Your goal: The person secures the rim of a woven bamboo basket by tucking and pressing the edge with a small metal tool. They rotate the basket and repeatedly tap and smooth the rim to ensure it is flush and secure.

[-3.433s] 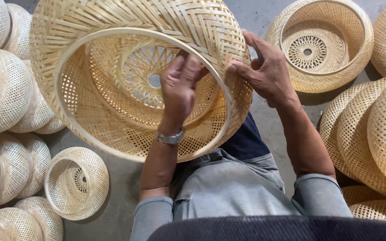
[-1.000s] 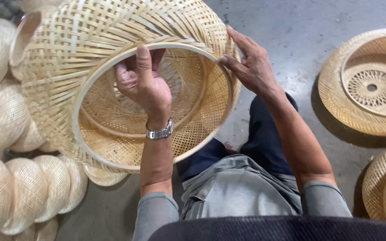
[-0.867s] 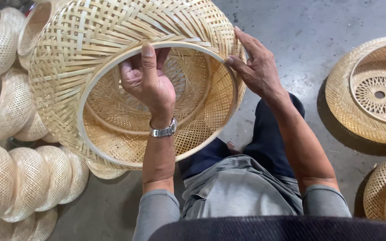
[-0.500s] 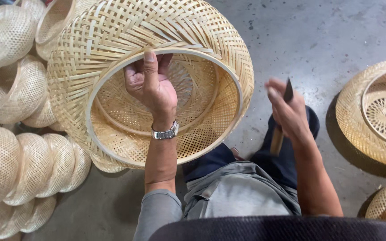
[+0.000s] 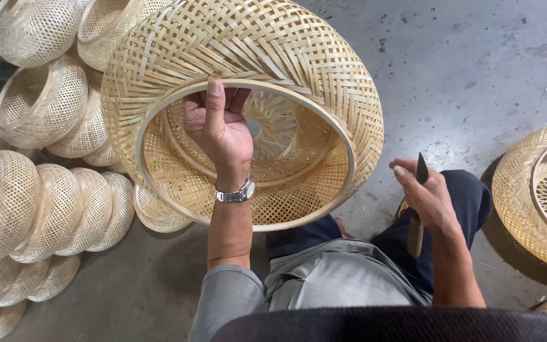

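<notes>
Head view: a person sits on a grey concrete floor (image 5: 476,69), seen from above; the bottom edge of the picture cuts off the body.
Large basket: a big woven bamboo basket (image 5: 273,57) stands tilted on its side in front of the knees, with the open mouth turned toward the person.
Left hand: the left hand (image 5: 220,130) reaches inside the mouth; the thumb lies along the pale rim hoop and the fingers are bent behind it, so the hand grips the rim. The fingertips are hidden behind the hoop.
Wrist: a metal watch (image 5: 237,192) sits on the left wrist.
Right hand: the right hand (image 5: 427,197) is apart from the basket, over the right knee, closed around a tool (image 5: 418,212) with a wooden handle and a dark tip. The middle part of the tool is covered by the fingers, so I cannot tell its kind.
Left side: many smaller baskets (image 5: 45,209) lie in rows; some are cut off by the picture edge.
Right side: a wide flat basket (image 5: 539,196) lies on the floor, only partly in view.
</notes>
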